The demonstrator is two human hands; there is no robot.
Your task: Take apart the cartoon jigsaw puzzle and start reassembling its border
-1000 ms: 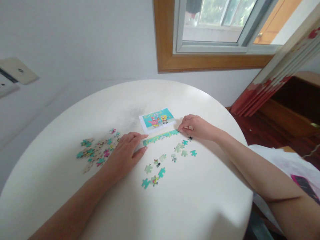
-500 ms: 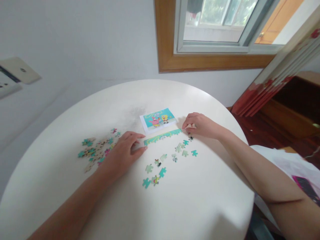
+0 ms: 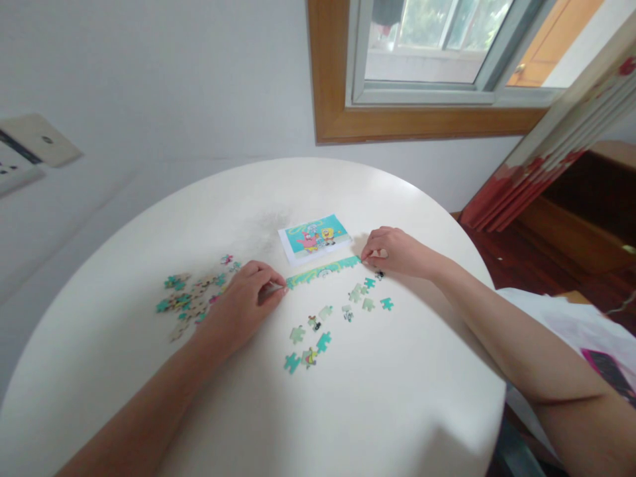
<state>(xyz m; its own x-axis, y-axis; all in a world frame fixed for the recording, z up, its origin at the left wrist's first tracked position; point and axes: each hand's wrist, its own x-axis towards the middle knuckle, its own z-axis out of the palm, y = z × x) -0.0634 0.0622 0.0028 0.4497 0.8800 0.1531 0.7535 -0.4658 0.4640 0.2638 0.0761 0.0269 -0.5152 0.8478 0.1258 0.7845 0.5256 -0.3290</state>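
Note:
A narrow strip of joined jigsaw pieces (image 3: pixel 325 271), teal with yellow-green patterning, lies flat on the white table. My left hand (image 3: pixel 253 291) is closed at its left end, thumb and fingertips pinched on the edge. At the opposite end, the fingers of my right hand (image 3: pixel 392 250) pinch the strip's right edge. Just behind the strip is a picture card (image 3: pixel 318 236) showing a pink starfish and a yellow sponge cartoon figure. Several loose puzzle pieces (image 3: pixel 324 341) are scattered in front of it, picture side up. Part of a puzzle pile is hidden behind my left hand.
A heap of puzzle pieces (image 3: pixel 183 301), some face down, lies left of my left hand. The round white table (image 3: pixel 238 417) meets a wall with a wood-framed window (image 3: pixel 422 122). A red and white curtain (image 3: pixel 527 175) hangs at the right.
My left hand's thumb and fingers have come together on the strip's left end. My right fingers have closed in on the right end. The strip looks about unmoved.

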